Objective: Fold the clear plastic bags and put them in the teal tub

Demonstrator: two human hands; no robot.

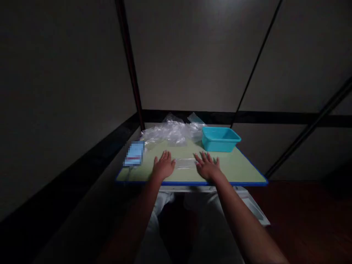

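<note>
My left hand (164, 165) lies flat on the pale green table (236, 167), fingers spread, holding nothing. My right hand (206, 165) rests flat the same way a little to the right. Between the two hands lies a small clear plastic bag (186, 163), flat on the table; the fingertips of both hands are next to its ends. Whether they touch it I cannot make out.
A turquoise plastic tub (220, 139) stands at the back right of the table. A heap of crumpled clear plastic bags (172, 132) lies at the back. A blurred blue card (134, 153) sits at the left edge. Grey walls with black bars enclose the table.
</note>
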